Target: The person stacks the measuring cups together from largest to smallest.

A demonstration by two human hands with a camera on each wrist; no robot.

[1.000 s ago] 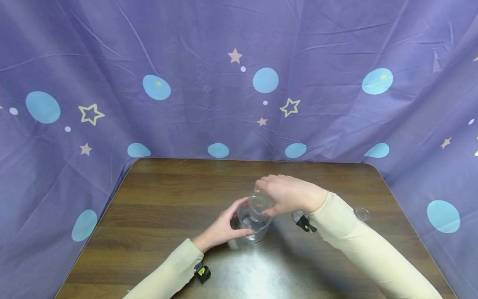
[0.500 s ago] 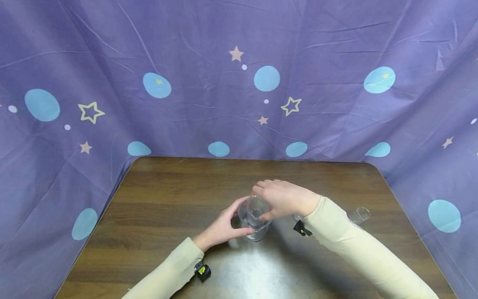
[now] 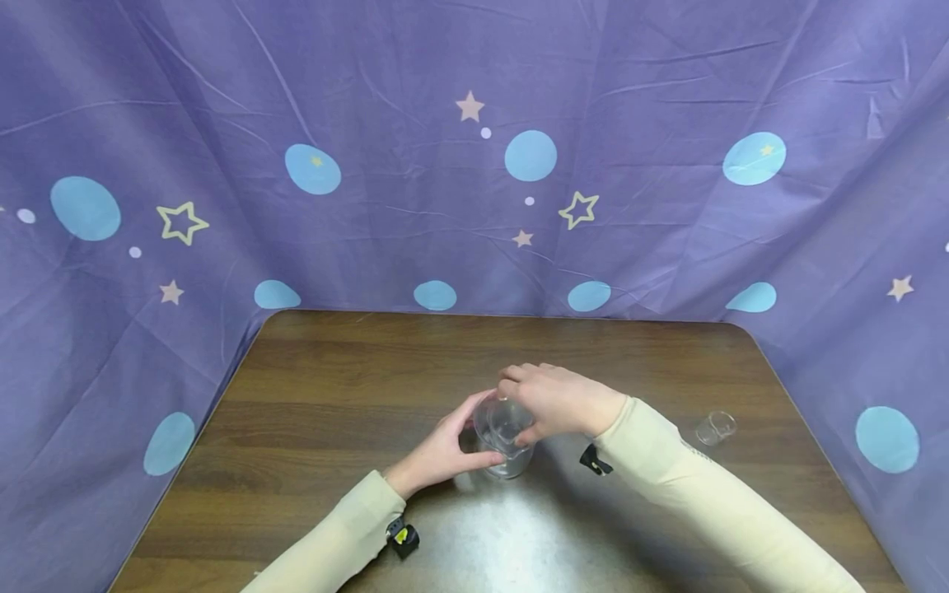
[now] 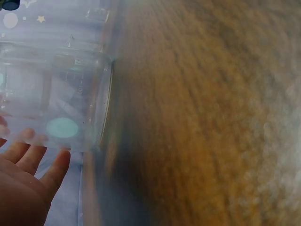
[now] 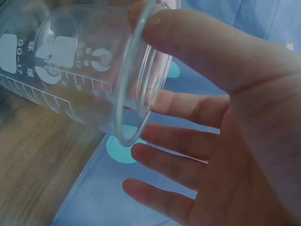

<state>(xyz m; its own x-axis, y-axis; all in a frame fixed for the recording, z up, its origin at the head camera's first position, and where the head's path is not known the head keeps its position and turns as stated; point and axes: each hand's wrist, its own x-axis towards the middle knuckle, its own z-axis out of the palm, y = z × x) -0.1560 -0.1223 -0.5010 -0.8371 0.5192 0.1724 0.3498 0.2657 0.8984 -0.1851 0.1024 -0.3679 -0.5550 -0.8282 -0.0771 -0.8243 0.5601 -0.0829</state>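
Note:
A large clear glass beaker [image 3: 508, 469] stands on the table, with my left hand [image 3: 442, 451] holding it around the side between thumb and fingers. Inside it sits a smaller glass beaker [image 5: 96, 49], printed with white markings and a scale like the larger one. My right hand [image 3: 565, 401] pinches the small beaker at its rim, thumb on the near side and index finger opposite. In the right wrist view the other fingers [image 5: 174, 162] are spread outside the large beaker's rim. The left wrist view shows left fingertips [image 4: 59, 165] against the large beaker's wall.
Another small glass beaker [image 3: 716, 428] is on the wooden table [image 3: 334, 371] to the right, beyond my right sleeve [image 3: 704, 486]. A purple curtain [image 3: 385, 165] with stars and blue dots encloses the table's back and sides.
My right hand has moved down and slightly left, lowering the small beaker deeper into the large one. A glass piece by the right wrist has become hidden. My left hand stays put.

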